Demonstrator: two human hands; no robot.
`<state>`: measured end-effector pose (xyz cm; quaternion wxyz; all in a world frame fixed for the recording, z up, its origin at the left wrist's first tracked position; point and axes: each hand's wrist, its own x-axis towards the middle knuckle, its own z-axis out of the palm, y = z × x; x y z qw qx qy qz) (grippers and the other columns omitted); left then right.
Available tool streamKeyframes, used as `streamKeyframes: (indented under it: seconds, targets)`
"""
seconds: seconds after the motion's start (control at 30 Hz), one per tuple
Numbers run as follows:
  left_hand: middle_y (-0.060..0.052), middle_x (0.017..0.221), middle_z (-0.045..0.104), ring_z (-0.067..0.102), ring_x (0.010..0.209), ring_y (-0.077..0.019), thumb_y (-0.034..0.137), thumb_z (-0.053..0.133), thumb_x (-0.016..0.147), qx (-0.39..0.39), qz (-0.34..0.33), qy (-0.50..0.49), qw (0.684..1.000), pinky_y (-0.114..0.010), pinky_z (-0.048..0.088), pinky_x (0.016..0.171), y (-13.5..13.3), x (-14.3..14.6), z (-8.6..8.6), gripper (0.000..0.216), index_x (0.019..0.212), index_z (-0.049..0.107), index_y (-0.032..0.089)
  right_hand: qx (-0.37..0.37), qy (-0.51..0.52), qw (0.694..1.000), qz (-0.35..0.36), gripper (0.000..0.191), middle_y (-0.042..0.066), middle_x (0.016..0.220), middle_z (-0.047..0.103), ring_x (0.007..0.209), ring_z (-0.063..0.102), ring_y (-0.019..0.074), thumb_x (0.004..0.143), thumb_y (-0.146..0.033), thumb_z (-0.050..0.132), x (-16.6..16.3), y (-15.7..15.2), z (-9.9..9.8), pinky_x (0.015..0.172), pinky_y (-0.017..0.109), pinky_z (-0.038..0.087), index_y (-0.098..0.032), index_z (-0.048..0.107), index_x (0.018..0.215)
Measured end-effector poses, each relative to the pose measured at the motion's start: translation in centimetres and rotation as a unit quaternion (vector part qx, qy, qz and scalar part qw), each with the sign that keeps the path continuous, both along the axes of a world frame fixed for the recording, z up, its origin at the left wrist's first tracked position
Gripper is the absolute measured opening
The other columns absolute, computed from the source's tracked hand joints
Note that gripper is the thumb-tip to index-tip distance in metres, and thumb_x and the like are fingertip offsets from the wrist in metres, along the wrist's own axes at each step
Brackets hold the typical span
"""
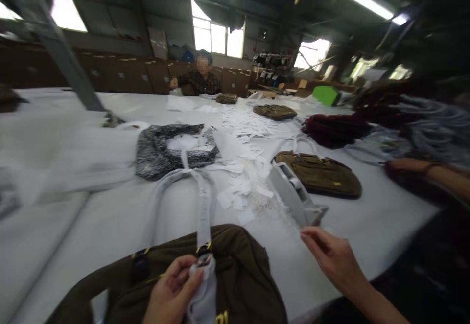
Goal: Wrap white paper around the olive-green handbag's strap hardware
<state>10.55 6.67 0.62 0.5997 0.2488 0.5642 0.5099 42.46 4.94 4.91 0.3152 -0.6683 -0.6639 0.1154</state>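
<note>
Sprawling white table [110, 226], dim workshop

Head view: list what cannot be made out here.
- Olive handbag: front cut off by the bottom edge.
- Left hand: wrist cut off; its grip on the white wrapped strap partly hidden by wrapping.
- Tape dispenser near the right hand: blurred.
- White paper slips: too small to read.

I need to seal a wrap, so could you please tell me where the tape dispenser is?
The tape dispenser lies on the white table, just beyond the right hand and beside an olive bag.
</note>
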Motion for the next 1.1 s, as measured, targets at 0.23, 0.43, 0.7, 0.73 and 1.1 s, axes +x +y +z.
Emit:
streamKeyframes:
  seconds: [0.23, 0.43, 0.7, 0.73, 1.1]
  targets:
    - [-0.001, 0.069, 0.065, 0.058, 0.058, -0.0097, 0.035, 0.078, 0.059, 0.063, -0.057, -0.03, 0.996, -0.017, 0.043, 0.054, -0.5, -0.1, -0.3, 0.038, 0.081, 0.052, 0.017, -0.144, 0.099, 0.969, 0.174, 0.022, -0.002, 0.068, 0.059, 0.062, 0.054, 0.0134, 0.09, -0.032, 0.044, -9.5, 0.8, 0.8, 0.057, 0.022, 0.04, -0.021, 0.058, 0.077]
    - [-0.001, 0.072, 0.065, 0.06, 0.066, -0.0103, 0.031, 0.076, 0.062, 0.07, -0.07, -0.039, 0.994, -0.017, 0.045, 0.06, -0.7, -0.1, 0.1, 0.035, 0.08, 0.051, 0.016, -0.114, 0.104, 0.968, 0.198, 0.015, -0.003, 0.071, 0.063, 0.061, 0.056, 0.0112, 0.087, -0.024, 0.048, -14.2, 2.1, 1.0, 0.058, 0.021, 0.038, -0.022, 0.061, 0.081]
    - [0.0, 0.072, 0.066, 0.061, 0.067, -0.0107, 0.032, 0.075, 0.062, 0.053, -0.069, -0.037, 0.996, -0.018, 0.047, 0.061, -0.8, 0.0, 0.5, 0.035, 0.079, 0.049, 0.017, -0.104, -0.023, 0.974, 0.199, 0.015, -0.001, 0.068, 0.062, 0.062, 0.057, 0.0134, 0.084, -0.019, 0.048, -15.8, 2.3, 0.3, 0.058, 0.024, 0.036, -0.02, 0.06, 0.075]
    - [0.0, 0.072, 0.066, 0.061, 0.067, -0.0107, 0.032, 0.075, 0.063, 0.053, -0.069, -0.035, 0.996, -0.017, 0.047, 0.061, -0.8, 0.0, 0.5, 0.035, 0.079, 0.048, 0.017, -0.104, -0.036, 0.974, 0.2, 0.015, 0.0, 0.068, 0.062, 0.062, 0.057, 0.0138, 0.083, -0.019, 0.047, -15.9, 2.4, 0.4, 0.059, 0.024, 0.035, -0.019, 0.06, 0.074]
    - [0.003, 0.068, 0.058, 0.058, 0.067, -0.0112, 0.031, 0.074, 0.063, 0.084, -0.045, 0.025, 0.995, -0.019, 0.047, 0.064, -1.2, 0.4, 0.1, 0.031, 0.076, 0.048, 0.019, -0.103, -0.039, 0.946, 0.306, 0.011, 0.0, 0.076, 0.06, 0.072, 0.055, 0.0144, 0.086, -0.017, 0.046, -16.1, 3.9, 2.5, 0.065, 0.025, 0.038, -0.02, 0.055, 0.079]
